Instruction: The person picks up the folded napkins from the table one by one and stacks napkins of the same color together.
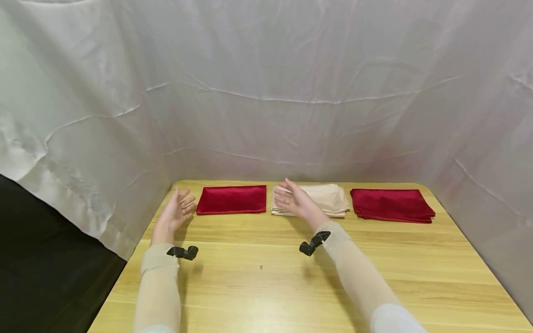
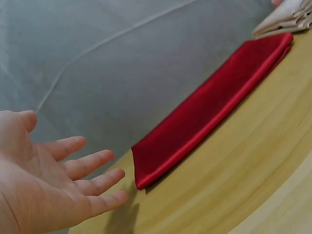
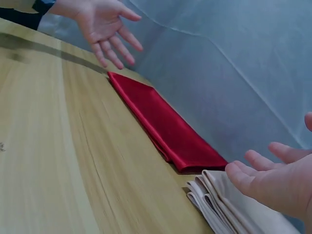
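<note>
Both hands hover open above the wooden table [image 1: 266, 277], palms turned toward each other, holding nothing. My left hand [image 1: 179, 208] [image 2: 63, 185] [image 3: 107, 29] is just left of a folded red cloth [image 1: 232, 199] [image 2: 214, 107] [image 3: 165, 126]. My right hand [image 1: 291, 199] [image 3: 278, 180] floats over the left edge of a stack of folded beige cloths [image 1: 316, 200] [image 3: 229, 204] [image 2: 285, 17]. Farther right lies a second stack of folded red cloths [image 1: 391, 205].
White sheeting [image 1: 266, 92] walls in the table at the back and on both sides. Small black cameras are strapped to each wrist [image 1: 183, 252] [image 1: 313, 243]. Bare tabletop runs from the cloths to the near edge.
</note>
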